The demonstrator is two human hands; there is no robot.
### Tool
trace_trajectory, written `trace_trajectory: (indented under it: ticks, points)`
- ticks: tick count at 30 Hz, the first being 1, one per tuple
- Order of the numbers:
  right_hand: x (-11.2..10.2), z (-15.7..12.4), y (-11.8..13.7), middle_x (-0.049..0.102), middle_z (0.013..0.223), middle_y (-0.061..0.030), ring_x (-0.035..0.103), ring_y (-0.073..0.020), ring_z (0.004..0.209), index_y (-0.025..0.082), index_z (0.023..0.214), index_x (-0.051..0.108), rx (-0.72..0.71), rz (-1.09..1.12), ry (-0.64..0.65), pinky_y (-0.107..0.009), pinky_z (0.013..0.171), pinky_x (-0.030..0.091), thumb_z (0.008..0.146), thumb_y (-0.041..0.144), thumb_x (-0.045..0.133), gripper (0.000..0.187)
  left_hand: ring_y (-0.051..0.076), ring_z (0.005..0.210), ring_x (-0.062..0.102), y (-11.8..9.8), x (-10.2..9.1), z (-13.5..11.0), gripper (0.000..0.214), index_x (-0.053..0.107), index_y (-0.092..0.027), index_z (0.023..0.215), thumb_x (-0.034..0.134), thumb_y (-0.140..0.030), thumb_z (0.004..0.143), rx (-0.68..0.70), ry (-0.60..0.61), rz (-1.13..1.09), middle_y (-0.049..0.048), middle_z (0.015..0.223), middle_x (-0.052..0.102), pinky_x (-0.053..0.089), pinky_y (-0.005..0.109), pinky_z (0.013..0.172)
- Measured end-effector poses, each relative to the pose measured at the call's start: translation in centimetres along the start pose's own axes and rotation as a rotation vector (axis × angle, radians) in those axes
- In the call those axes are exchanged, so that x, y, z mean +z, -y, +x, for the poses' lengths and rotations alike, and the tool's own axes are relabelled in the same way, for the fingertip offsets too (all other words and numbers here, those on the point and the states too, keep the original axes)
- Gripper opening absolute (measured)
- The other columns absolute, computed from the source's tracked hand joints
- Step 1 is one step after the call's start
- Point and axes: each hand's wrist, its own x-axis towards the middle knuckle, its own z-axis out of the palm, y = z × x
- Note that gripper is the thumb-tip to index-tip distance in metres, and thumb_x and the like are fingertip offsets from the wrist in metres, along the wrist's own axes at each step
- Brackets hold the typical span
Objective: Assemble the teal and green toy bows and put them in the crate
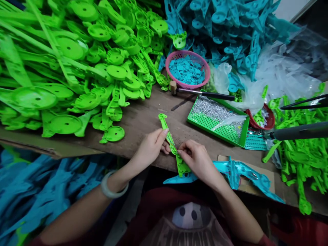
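Between my hands is a long narrow green plastic part [167,136] with a hooked far end and a wider near end, tilted over the table's front edge. My left hand [153,145] is closed on its middle, thumb on top. My right hand [196,157] is pinched at the part's lower half; whether a small piece sits in those fingertips is hidden. Below the wider end, a blue plastic part [234,172] shaped like a long wing lies along the table edge, partly covered by my right hand and forearm.
Green parts [69,48] are heaped at left, blue parts [220,20] at the back. A pink basket [167,68] holds blue pieces. A hammer [189,91] lies by a green tray [217,135] of small metal pieces. A dark tool [299,131] juts in from the right, over more green parts [299,160].
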Motion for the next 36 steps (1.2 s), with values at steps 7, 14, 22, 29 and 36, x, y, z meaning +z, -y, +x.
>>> trace_trajectory:
  ticks: [7, 14, 22, 29, 36]
  points:
    - [0.0, 0.4, 0.2, 0.057, 0.072, 0.0025, 0.05, -0.0124, 0.068, 0.019, 0.077, 0.06, 0.033, 0.053, 0.006, -0.024, 0.064, 0.036, 0.089, 0.023, 0.06, 0.013, 0.016, 0.046, 0.064, 0.1, 0.1, 0.1, 0.039, 0.052, -0.021, 0.075, 0.046, -0.056, 0.092, 0.001, 0.005, 0.001, -0.0006, 0.053, 0.062, 0.053, 0.024, 0.046]
    - [1.0, 0.9, -0.4, 0.048, 0.061, 0.0052, 0.043, -0.0103, 0.059, 0.019, 0.071, 0.058, 0.106, 0.133, -0.023, -0.023, 0.057, 0.03, 0.081, 0.023, 0.06, 0.011, 0.017, 0.055, 0.068, 0.2, -0.7, 0.7, 0.032, 0.052, -0.018, 0.094, 0.053, -0.05, 0.09, -0.175, 0.152, -0.257, -0.0006, 0.06, 0.065, 0.056, 0.024, 0.051]
    - [0.6, 1.0, -0.5, 0.052, 0.063, 0.0039, 0.045, -0.0103, 0.06, 0.018, 0.072, 0.062, 0.075, 0.143, -0.037, -0.023, 0.057, 0.032, 0.081, 0.026, 0.062, 0.012, 0.013, 0.059, 0.066, 0.8, -1.5, 1.2, 0.025, 0.055, -0.017, 0.085, 0.069, -0.037, 0.081, -0.127, 0.321, -0.175, 0.0015, 0.067, 0.069, 0.055, 0.022, 0.058]
    - [-0.4, 1.5, -0.4, 0.05, 0.059, 0.0044, 0.042, -0.0105, 0.055, 0.018, 0.074, 0.063, 0.132, 0.154, 0.038, -0.024, 0.053, 0.03, 0.085, 0.03, 0.061, 0.017, 0.015, 0.061, 0.069, 0.7, -1.5, 1.2, 0.021, 0.055, -0.017, 0.083, 0.069, -0.034, 0.081, -0.143, 0.309, -0.188, 0.0017, 0.067, 0.069, 0.058, 0.024, 0.06]
    - [0.3, 0.6, 1.1, 0.053, 0.071, 0.0003, 0.05, -0.0137, 0.066, 0.02, 0.073, 0.056, -0.14, -0.252, 0.023, -0.026, 0.063, 0.032, 0.087, 0.014, 0.052, 0.016, 0.015, 0.059, 0.068, 0.8, -1.6, 1.1, 0.022, 0.056, -0.018, 0.081, 0.069, -0.036, 0.081, -0.131, 0.311, -0.23, 0.0004, 0.064, 0.068, 0.057, 0.025, 0.058]
